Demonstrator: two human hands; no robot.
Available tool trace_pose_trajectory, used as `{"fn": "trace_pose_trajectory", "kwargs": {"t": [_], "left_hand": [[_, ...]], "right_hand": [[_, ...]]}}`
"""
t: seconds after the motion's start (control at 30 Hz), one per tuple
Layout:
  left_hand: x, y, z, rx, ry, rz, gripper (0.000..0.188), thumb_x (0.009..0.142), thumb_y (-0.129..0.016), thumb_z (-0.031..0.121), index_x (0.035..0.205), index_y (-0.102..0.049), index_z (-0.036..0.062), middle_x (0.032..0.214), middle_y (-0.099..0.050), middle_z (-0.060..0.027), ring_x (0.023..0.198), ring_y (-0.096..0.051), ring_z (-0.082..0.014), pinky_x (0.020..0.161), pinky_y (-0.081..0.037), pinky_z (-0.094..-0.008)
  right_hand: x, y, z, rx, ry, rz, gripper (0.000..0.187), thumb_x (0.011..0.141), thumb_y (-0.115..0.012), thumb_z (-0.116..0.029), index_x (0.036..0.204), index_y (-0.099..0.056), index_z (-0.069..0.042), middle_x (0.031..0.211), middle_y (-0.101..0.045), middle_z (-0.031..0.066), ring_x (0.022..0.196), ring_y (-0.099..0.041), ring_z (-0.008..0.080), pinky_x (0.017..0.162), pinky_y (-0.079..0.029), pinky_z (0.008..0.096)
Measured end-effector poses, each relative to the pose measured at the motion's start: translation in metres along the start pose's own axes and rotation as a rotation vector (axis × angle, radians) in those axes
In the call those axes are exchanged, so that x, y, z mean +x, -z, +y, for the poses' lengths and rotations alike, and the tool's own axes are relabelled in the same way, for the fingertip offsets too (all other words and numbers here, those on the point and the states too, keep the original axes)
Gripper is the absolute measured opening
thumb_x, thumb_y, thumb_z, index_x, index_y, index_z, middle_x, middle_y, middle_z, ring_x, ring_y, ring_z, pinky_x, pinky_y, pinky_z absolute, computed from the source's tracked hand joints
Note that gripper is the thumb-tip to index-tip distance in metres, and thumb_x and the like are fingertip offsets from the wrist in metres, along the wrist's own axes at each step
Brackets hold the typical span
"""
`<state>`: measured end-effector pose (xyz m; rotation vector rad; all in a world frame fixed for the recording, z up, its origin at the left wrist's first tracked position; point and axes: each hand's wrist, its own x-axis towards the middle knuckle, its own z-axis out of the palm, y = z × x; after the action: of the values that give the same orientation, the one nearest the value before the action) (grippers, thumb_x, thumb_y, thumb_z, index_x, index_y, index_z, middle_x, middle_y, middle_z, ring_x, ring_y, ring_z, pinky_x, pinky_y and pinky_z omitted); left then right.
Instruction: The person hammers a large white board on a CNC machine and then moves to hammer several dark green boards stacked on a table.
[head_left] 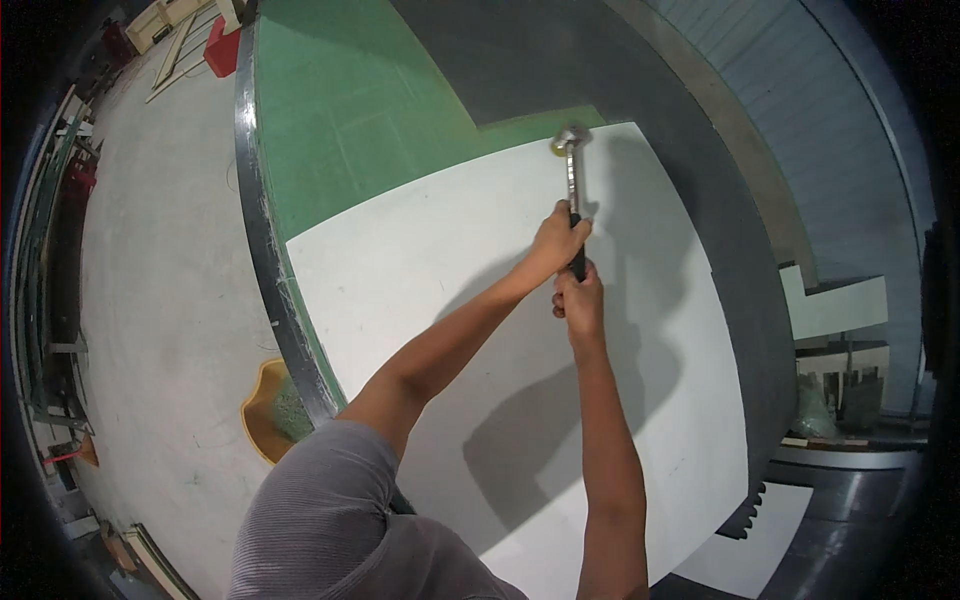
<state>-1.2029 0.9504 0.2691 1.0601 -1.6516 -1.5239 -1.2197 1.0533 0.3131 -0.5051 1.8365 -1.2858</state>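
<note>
Both my hands grip the black handle of a hammer with a shiny metal shaft. Its rounded head, slightly blurred and yellowish on one side, is over the far edge of a large white sheet. My left hand is closed around the upper part of the handle. Just below it, my right hand wraps the handle's lower end. Whether the head touches the sheet, I cannot tell. The sheet lies flat on a table covered in green and dark grey surfacing.
A dark metal edge runs along the table's left side. On the floor stands a yellow tub with greenish bits inside. A red object is at the far left. White offcuts and another sheet lie at the right.
</note>
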Motion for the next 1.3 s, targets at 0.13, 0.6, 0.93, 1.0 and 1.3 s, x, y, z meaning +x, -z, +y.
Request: {"fn": "trace_pose_trajectory", "kwargs": {"t": [0.13, 0.6, 0.93, 1.0, 1.3], "left_hand": [[-0.043, 0.041, -0.014, 0.005, 0.006, 0.129, 0.041, 0.078, -0.054, 0.030, 0.094, -0.044, -0.0061, 0.072, -0.058, -0.0255, 0.071, -0.059, -0.0408, 0.063, -0.045, -0.0435], [-0.095, 0.081, -0.042, -0.045, 0.211, 0.080, 0.043, 0.079, -0.050, 0.031, 0.099, -0.045, -0.0066, 0.079, -0.057, -0.0252, 0.078, -0.058, -0.0377, 0.070, -0.044, -0.0418], [-0.197, 0.194, -0.022, -0.244, 0.134, 0.364, 0.028, 0.084, -0.050, 0.022, 0.095, -0.044, -0.0026, 0.077, -0.053, -0.0098, 0.071, -0.052, -0.0154, 0.061, -0.043, -0.0289], [-0.203, 0.214, -0.040, -0.236, 0.148, 0.424, 0.027, 0.084, -0.050, 0.022, 0.095, -0.045, -0.0026, 0.078, -0.054, -0.0099, 0.071, -0.051, -0.0151, 0.061, -0.043, -0.0279], [-0.239, 0.241, -0.052, -0.094, 0.107, 0.363, 0.026, 0.082, -0.049, 0.021, 0.085, -0.047, -0.0045, 0.071, -0.052, -0.0090, 0.063, -0.049, -0.0157, 0.058, -0.042, -0.0290]], "right_hand": [[-0.028, -0.022, 0.017, -0.016, -0.048, -0.141, 0.012, 0.080, -0.047, -0.009, 0.091, -0.043, -0.007, 0.062, -0.042, -0.0013, 0.043, -0.037, 0.0053, 0.036, -0.028, 0.0206], [-0.093, -0.069, 0.024, -0.245, -0.107, -0.107, 0.011, 0.084, -0.047, -0.016, 0.089, -0.044, -0.006, 0.060, -0.042, -0.0015, 0.045, -0.039, 0.0059, 0.038, -0.032, 0.0207], [-0.159, -0.131, 0.045, -0.614, 0.306, -0.265, 0.037, 0.079, -0.055, -0.023, 0.112, -0.048, -0.008, 0.087, -0.060, 0.0166, 0.078, -0.059, 0.0350, 0.068, -0.045, 0.0410], [-0.170, -0.149, 0.052, -0.594, 0.415, -0.240, 0.038, 0.078, -0.056, -0.023, 0.112, -0.049, -0.007, 0.081, -0.061, 0.0171, 0.072, -0.061, 0.0320, 0.063, -0.046, 0.0388], [-0.196, -0.180, 0.092, -0.593, 0.290, -0.277, 0.034, 0.073, -0.057, -0.025, 0.099, -0.048, -0.004, 0.082, -0.059, 0.0220, 0.080, -0.057, 0.0406, 0.068, -0.044, 0.0481]]}}
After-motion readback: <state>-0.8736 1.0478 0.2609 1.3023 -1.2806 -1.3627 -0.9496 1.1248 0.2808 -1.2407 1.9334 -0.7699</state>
